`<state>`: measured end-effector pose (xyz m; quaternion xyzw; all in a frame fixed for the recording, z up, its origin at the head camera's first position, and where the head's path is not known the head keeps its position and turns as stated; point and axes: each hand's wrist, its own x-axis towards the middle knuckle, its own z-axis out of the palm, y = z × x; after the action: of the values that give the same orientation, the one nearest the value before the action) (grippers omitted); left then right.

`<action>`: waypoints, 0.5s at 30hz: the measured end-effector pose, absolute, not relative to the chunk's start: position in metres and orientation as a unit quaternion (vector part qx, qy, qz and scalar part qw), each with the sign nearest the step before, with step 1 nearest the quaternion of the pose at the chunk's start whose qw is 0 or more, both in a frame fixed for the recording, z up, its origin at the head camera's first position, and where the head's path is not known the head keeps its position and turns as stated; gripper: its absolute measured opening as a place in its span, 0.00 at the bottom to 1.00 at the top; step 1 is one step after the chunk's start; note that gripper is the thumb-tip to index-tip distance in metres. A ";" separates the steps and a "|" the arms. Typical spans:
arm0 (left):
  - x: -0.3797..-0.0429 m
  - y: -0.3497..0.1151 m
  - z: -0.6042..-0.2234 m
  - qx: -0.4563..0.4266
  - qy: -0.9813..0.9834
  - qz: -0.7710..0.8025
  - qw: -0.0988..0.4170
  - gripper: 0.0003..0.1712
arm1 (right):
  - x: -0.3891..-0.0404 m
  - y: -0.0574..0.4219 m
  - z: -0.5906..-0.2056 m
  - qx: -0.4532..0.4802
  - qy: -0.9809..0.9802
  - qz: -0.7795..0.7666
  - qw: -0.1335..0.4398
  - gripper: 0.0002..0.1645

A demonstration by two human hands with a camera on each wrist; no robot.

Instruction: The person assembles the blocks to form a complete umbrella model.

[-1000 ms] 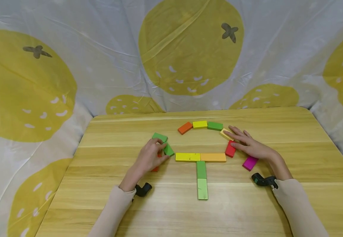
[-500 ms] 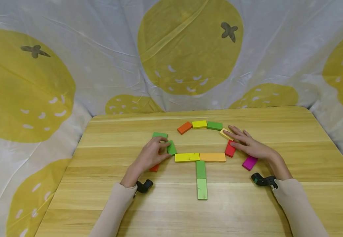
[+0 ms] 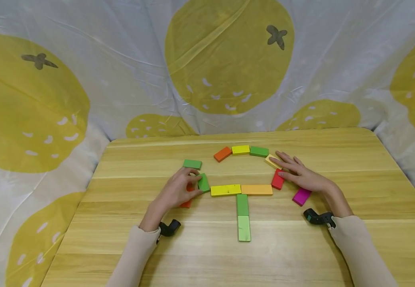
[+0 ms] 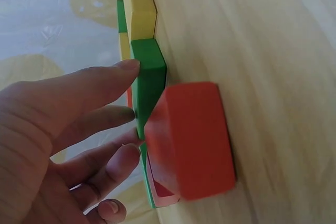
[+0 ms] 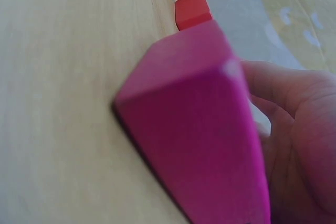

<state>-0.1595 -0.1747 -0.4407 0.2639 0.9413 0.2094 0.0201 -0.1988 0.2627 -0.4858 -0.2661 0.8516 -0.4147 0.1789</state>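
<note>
My left hand [image 3: 178, 187] pinches a green block [image 3: 203, 183] between thumb and fingers, just left of the yellow block [image 3: 226, 190]. In the left wrist view the thumb rests on this green block [image 4: 151, 77] at one end, with fingertips along its edge. A red-orange block [image 3: 185, 203] lies partly hidden under this hand, and another green block [image 3: 192, 164] lies beyond its fingers. Fingers outstretched, my right hand [image 3: 305, 175] rests over a pale yellow block [image 3: 271, 161] and a red block [image 3: 277, 179]. A magenta block [image 3: 301, 196] shows partly beneath its palm.
An arc of orange [image 3: 223, 154], yellow [image 3: 240, 150] and green [image 3: 259, 151] blocks curves along the back. A light orange block [image 3: 256, 190] continues the yellow one's row. Below it, a green block [image 3: 242, 205] and a light green block [image 3: 244, 229] form a stem on the wooden table [image 3: 300, 255].
The green block in my left hand slid right and turned steeper, up to the yellow block, then shifted back left and slightly nearer. My right hand stays in place.
</note>
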 end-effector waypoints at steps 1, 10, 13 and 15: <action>-0.159 -0.174 -0.441 0.266 0.942 0.207 0.016 0.28 | -0.199 0.263 -0.486 -0.266 0.852 -0.415 0.179 0.36; -0.160 -0.167 -0.445 0.262 0.946 0.189 0.000 0.28 | -0.200 0.263 -0.486 -0.254 0.858 -0.407 0.182 0.36; -0.160 -0.167 -0.445 0.259 0.946 0.193 0.005 0.28 | -0.200 0.263 -0.485 -0.254 0.859 -0.406 0.181 0.36; -0.160 -0.167 -0.445 0.257 0.946 0.197 0.009 0.29 | -0.200 0.263 -0.485 -0.253 0.860 -0.405 0.181 0.36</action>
<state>-0.1603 -0.1675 -0.4454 0.2573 0.9461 0.1966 0.0087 -0.2004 0.2627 -0.4849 -0.2531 0.8600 -0.4046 0.1807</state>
